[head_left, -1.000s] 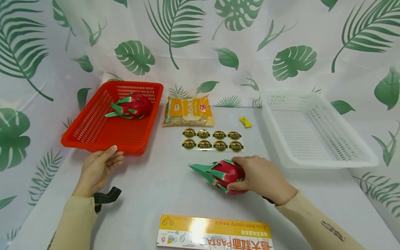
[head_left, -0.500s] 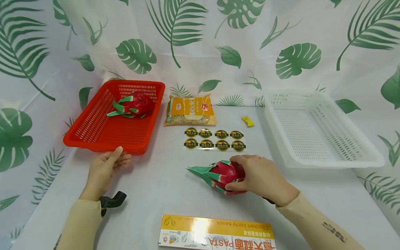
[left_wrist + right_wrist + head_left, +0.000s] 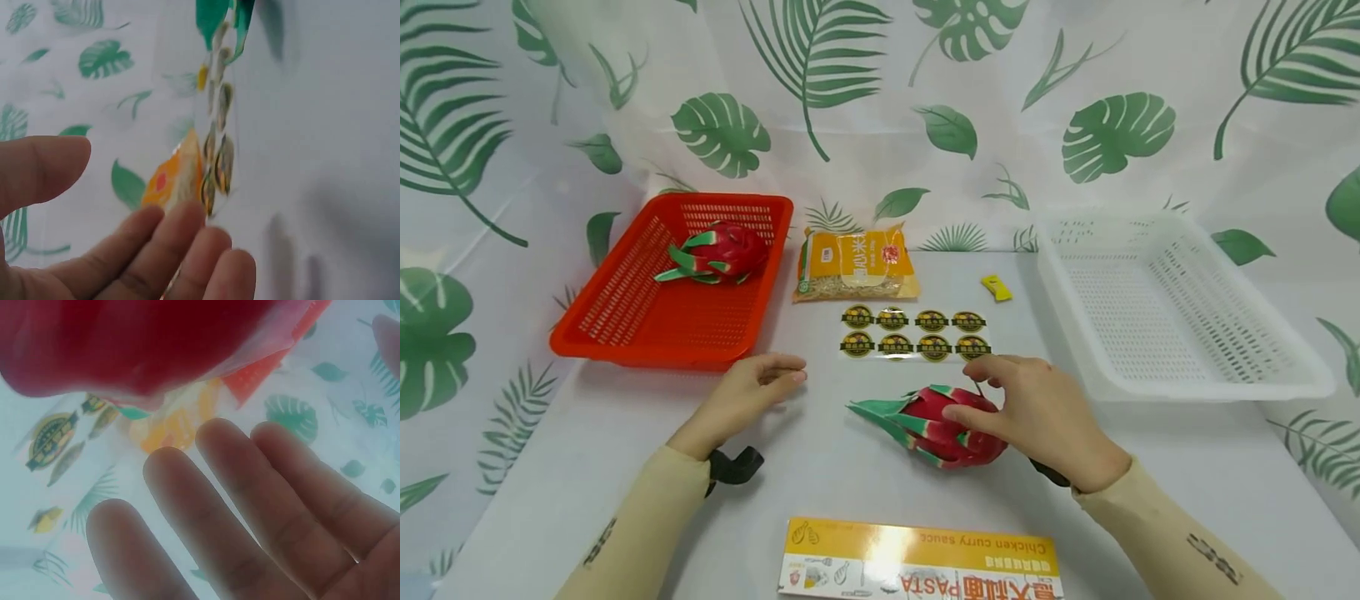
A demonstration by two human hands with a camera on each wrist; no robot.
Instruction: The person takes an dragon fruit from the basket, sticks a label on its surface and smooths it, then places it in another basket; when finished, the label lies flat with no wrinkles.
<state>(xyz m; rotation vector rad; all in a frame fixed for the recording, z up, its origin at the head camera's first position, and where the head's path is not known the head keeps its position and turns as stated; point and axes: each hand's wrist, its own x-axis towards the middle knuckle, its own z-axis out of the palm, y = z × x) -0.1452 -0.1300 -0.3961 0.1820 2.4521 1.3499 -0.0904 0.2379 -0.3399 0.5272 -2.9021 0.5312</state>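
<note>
A red dragon fruit (image 3: 951,425) with green leaf tips lies on the white table, its pointed end to the left. My right hand (image 3: 1037,412) hovers over the fruit's right end, thumb overlapping it in the head view. In the right wrist view the fingers (image 3: 206,506) are straight and spread just off the red skin. Between the red basket (image 3: 700,358) and the fruit, my left hand (image 3: 741,396) is in the air with fingers extended and nothing in it. A second dragon fruit (image 3: 730,250) lies inside the red basket.
At the back stands a yellow grain bag (image 3: 857,262), with a sheet of round stickers (image 3: 915,333) before it and a small yellow packet (image 3: 997,288) to its right. A white basket (image 3: 1225,387) stands at the right, a pasta box (image 3: 917,558) at the front.
My left hand has left the red basket's front rim and moved right toward the middle. My right hand's fingers have loosened from the dragon fruit and lifted a little.
</note>
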